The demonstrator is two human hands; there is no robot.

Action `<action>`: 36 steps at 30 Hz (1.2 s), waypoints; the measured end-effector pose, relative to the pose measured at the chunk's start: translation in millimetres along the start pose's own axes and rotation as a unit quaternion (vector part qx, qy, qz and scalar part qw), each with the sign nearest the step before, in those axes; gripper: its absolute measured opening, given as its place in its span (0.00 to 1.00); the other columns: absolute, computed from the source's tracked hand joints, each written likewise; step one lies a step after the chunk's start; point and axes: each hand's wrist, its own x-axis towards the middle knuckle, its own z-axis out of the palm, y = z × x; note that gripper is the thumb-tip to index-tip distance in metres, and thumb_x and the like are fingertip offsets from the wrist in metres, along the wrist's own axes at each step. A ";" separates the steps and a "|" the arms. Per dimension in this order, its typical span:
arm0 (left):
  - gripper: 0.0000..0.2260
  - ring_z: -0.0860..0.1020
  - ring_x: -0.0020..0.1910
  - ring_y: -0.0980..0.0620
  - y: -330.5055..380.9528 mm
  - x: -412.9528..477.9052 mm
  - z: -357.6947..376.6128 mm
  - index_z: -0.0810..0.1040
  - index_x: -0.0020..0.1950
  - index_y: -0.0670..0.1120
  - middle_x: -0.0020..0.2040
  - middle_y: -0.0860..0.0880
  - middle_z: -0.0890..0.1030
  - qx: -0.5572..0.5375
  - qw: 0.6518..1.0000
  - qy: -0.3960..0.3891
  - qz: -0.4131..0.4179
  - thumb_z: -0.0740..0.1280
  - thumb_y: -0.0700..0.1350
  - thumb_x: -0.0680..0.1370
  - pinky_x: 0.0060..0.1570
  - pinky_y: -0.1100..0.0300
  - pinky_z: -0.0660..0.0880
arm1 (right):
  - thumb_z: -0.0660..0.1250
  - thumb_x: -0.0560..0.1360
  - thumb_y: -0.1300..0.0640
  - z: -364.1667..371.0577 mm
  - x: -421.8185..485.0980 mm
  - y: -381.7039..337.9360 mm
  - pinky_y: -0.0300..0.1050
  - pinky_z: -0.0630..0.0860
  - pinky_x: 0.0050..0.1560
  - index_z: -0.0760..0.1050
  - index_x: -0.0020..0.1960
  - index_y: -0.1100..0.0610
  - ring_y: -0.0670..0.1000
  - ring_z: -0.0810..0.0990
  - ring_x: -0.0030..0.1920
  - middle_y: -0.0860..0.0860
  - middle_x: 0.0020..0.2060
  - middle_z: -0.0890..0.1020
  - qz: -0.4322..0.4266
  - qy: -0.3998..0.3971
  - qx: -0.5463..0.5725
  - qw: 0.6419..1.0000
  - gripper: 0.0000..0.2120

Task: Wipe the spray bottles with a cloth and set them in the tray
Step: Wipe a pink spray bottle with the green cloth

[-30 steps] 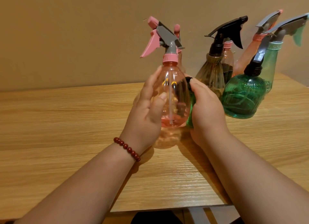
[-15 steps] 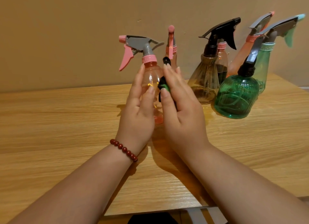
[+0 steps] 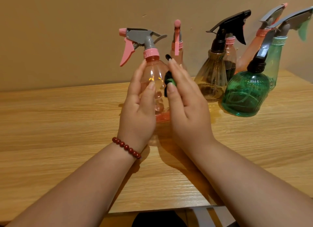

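Observation:
A clear pink spray bottle (image 3: 155,77) with a grey head and pink trigger is held upright above the table, trigger pointing left. My left hand (image 3: 139,106) grips its left side, a red bead bracelet on the wrist. My right hand (image 3: 184,104) presses a dark green and black cloth (image 3: 167,80) flat against the bottle's right side; most of the cloth is hidden under the palm. Several other spray bottles stand against the wall: a pink one (image 3: 177,50) behind, a brown one (image 3: 212,74), a round green one (image 3: 245,94). No tray is in view.
The wooden table (image 3: 59,125) meets a beige wall behind. More bottles, a pink one (image 3: 250,54) and a pale green one (image 3: 275,57), lean at the far right. The table's near edge (image 3: 160,209) lies between my forearms, with a grey frame part below it.
The pink bottle turned so its trigger points left and shifted left. My right hand rose from the bottle's lower right side to lie flat along its side with the cloth.

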 end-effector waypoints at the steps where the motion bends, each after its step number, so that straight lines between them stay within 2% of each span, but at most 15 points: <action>1: 0.22 0.76 0.62 0.55 1.4 -0.5 -0.8 0.62 0.76 0.52 0.66 0.53 0.77 0.005 1.000 0.002 0.004 0.57 0.48 0.81 0.61 0.48 0.75 | 0.54 0.82 0.56 -1.3 1.3 -0.2 0.38 0.62 0.71 0.64 0.74 0.55 0.44 0.64 0.73 0.48 0.71 0.70 0.034 0.012 0.022 0.999 0.20; 5: 0.23 0.72 0.69 0.48 -1.6 0.0 0.2 0.62 0.76 0.53 0.70 0.48 0.73 0.011 1.000 0.004 0.006 0.57 0.51 0.80 0.67 0.43 0.69 | 0.52 0.83 0.51 -6.5 4.5 7.9 0.43 0.68 0.69 0.68 0.72 0.49 0.39 0.70 0.67 0.43 0.66 0.75 0.198 0.031 0.136 0.970 0.19; 7: 0.24 0.70 0.70 0.47 -1.9 0.1 2.3 0.61 0.76 0.54 0.71 0.48 0.71 -0.001 1.000 -0.007 -0.004 0.57 0.54 0.79 0.68 0.41 0.67 | 0.53 0.83 0.53 -7.1 3.8 3.7 0.44 0.66 0.70 0.67 0.73 0.52 0.42 0.68 0.70 0.46 0.69 0.73 0.128 0.025 0.086 0.988 0.19; 9: 0.25 0.70 0.70 0.51 -1.1 0.3 2.6 0.60 0.77 0.52 0.72 0.51 0.71 -0.009 1.000 -0.012 -0.010 0.57 0.52 0.80 0.68 0.43 0.67 | 0.56 0.82 0.57 -5.4 1.1 1.3 0.43 0.62 0.72 0.67 0.73 0.57 0.48 0.65 0.73 0.51 0.71 0.71 -0.015 0.010 0.001 1.000 0.20; 11: 0.25 0.72 0.69 0.53 -0.2 0.2 1.6 0.61 0.76 0.52 0.71 0.52 0.72 -0.009 1.000 -0.011 -0.011 0.57 0.53 0.79 0.67 0.44 0.69 | 0.57 0.81 0.58 -4.8 1.3 2.5 0.41 0.63 0.72 0.68 0.72 0.58 0.49 0.66 0.73 0.53 0.70 0.71 -0.043 0.006 -0.001 0.999 0.19; 15: 0.23 0.74 0.66 0.48 1.7 -1.1 -0.6 0.64 0.75 0.55 0.69 0.48 0.74 -0.035 0.999 -0.013 -0.011 0.59 0.52 0.79 0.64 0.42 0.71 | 0.54 0.83 0.53 -8.0 9.9 9.6 0.32 0.72 0.58 0.74 0.67 0.51 0.38 0.75 0.60 0.42 0.57 0.80 0.199 0.026 0.094 0.975 0.16; 17: 0.23 0.74 0.67 0.47 2.1 -2.4 0.3 0.62 0.76 0.54 0.69 0.47 0.74 -0.031 0.999 -0.023 -0.004 0.58 0.51 0.80 0.65 0.41 0.71 | 0.54 0.83 0.53 -9.0 11.7 15.4 0.35 0.73 0.55 0.78 0.62 0.52 0.38 0.77 0.55 0.42 0.51 0.82 0.248 0.026 0.112 0.962 0.16; 20: 0.25 0.73 0.68 0.46 0.4 -2.0 0.8 0.60 0.76 0.54 0.70 0.47 0.73 -0.020 1.000 -0.019 -0.003 0.58 0.53 0.79 0.65 0.40 0.69 | 0.54 0.82 0.55 -9.1 4.0 1.8 0.39 0.68 0.68 0.70 0.70 0.53 0.41 0.70 0.68 0.44 0.66 0.75 0.091 0.032 0.075 0.992 0.18; 22: 0.25 0.73 0.68 0.49 -0.1 -1.4 -0.2 0.61 0.76 0.53 0.70 0.50 0.73 -0.002 1.000 -0.016 0.003 0.57 0.53 0.79 0.66 0.41 0.69 | 0.55 0.81 0.58 -6.5 -2.2 0.6 0.43 0.63 0.72 0.67 0.72 0.58 0.47 0.66 0.73 0.50 0.69 0.71 -0.046 0.017 0.006 0.999 0.20; 23: 0.25 0.73 0.67 0.51 0.4 -1.5 -0.7 0.61 0.76 0.52 0.70 0.51 0.73 0.006 1.000 -0.014 0.007 0.58 0.52 0.79 0.66 0.44 0.70 | 0.55 0.81 0.59 -5.6 -1.8 1.9 0.44 0.63 0.72 0.66 0.72 0.59 0.48 0.65 0.73 0.51 0.70 0.71 -0.059 0.013 0.003 0.998 0.20; 27: 0.25 0.79 0.59 0.51 3.9 -4.2 -2.2 0.64 0.75 0.54 0.63 0.52 0.78 -0.006 0.999 -0.032 -0.002 0.59 0.52 0.77 0.55 0.52 0.77 | 0.55 0.82 0.54 -9.7 8.0 7.0 0.36 0.70 0.64 0.70 0.71 0.52 0.38 0.72 0.65 0.46 0.66 0.76 0.142 0.023 0.121 0.982 0.18; 29: 0.25 0.79 0.59 0.51 4.9 -5.4 -1.1 0.63 0.75 0.54 0.63 0.51 0.79 -0.003 0.999 -0.044 0.008 0.59 0.51 0.77 0.56 0.50 0.77 | 0.56 0.83 0.55 -12.7 11.6 13.3 0.32 0.71 0.59 0.74 0.68 0.52 0.36 0.75 0.60 0.44 0.61 0.79 0.210 0.032 0.174 0.962 0.16; 31: 0.24 0.78 0.61 0.51 5.7 -5.8 0.5 0.63 0.75 0.54 0.64 0.51 0.78 0.014 0.998 -0.050 0.023 0.59 0.50 0.78 0.58 0.46 0.76 | 0.56 0.82 0.54 -15.2 9.5 10.9 0.37 0.71 0.62 0.73 0.69 0.53 0.39 0.75 0.63 0.45 0.63 0.78 0.178 0.042 0.182 0.966 0.18; 34: 0.24 0.80 0.56 0.52 3.0 -5.1 0.2 0.64 0.74 0.59 0.63 0.52 0.78 0.058 0.997 -0.048 0.028 0.60 0.53 0.77 0.54 0.47 0.79 | 0.56 0.81 0.57 -14.1 2.6 3.7 0.40 0.67 0.69 0.67 0.72 0.56 0.43 0.69 0.70 0.46 0.68 0.72 0.029 0.038 0.057 0.997 0.20; 36: 0.25 0.79 0.57 0.54 -0.4 -5.7 -2.2 0.64 0.74 0.61 0.64 0.52 0.76 0.101 0.993 -0.055 0.024 0.60 0.55 0.76 0.55 0.51 0.78 | 0.57 0.81 0.58 -13.1 3.5 4.8 0.38 0.65 0.70 0.66 0.73 0.56 0.42 0.67 0.71 0.47 0.68 0.72 0.025 0.037 0.032 0.998 0.20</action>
